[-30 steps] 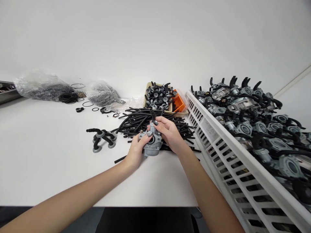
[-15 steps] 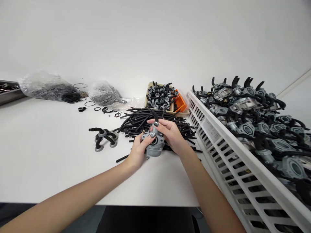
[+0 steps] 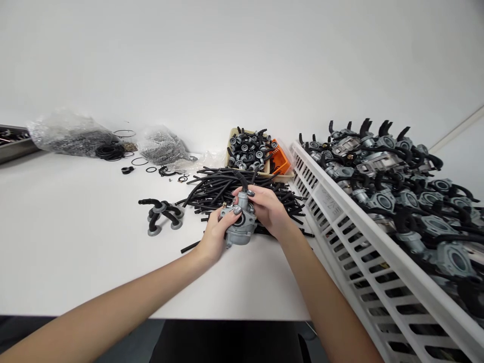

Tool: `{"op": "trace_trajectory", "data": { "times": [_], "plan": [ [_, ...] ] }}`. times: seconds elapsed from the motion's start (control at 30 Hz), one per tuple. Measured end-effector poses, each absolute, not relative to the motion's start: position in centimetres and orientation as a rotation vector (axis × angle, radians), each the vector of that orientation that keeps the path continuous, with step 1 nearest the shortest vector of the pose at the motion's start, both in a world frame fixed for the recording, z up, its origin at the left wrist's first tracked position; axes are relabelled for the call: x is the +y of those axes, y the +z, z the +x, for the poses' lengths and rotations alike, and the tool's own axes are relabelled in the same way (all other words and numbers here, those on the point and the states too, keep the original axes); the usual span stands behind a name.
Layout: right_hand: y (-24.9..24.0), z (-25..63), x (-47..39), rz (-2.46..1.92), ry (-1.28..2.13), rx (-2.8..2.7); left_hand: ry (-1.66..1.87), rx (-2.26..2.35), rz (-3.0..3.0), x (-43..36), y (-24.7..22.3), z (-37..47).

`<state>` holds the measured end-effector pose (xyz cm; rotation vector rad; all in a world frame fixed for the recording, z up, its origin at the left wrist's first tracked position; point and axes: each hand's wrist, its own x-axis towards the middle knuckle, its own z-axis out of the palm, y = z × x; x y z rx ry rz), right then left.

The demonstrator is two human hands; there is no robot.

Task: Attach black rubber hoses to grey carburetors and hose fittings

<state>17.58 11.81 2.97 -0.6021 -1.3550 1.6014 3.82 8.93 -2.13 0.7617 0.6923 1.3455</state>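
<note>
A grey metal carburetor [image 3: 242, 231] is held upright above the near side of the hose pile. My left hand [image 3: 215, 234] is closed round its left side, with the thumb across the front by the round bore. At the top, my right hand [image 3: 269, 209] pinches the cap area, its thumb and fingertips around the neck. A black rubber boot [image 3: 241, 179] sticks up from the cap. Behind lie many loose black hoses [image 3: 212, 186]. Several caps with black boots [image 3: 161, 214] stand on the table to the left.
A white slatted crate [image 3: 340, 217] heaped with carburetors [image 3: 408, 201] borders the right side. At the back are a cream bin [image 3: 229, 146] of caps, an orange bin [image 3: 280, 156], plastic bags of parts [image 3: 162, 143], black rings [image 3: 139, 161] and a metal tray [image 3: 17, 150] at far left.
My right thumb has shifted from the front of the carburetor's cap to its right side, showing more of the neck. My left hand keeps its hold.
</note>
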Motion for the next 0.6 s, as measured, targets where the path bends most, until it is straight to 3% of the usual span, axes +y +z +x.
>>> {"op": "trace_trajectory", "data": {
  "times": [0.6],
  "plan": [
    [2.97,17.66,11.54,-0.567,1.681,-1.361,1.361,0.69,0.856,8.78,-1.82,3.66]
  ]
}}
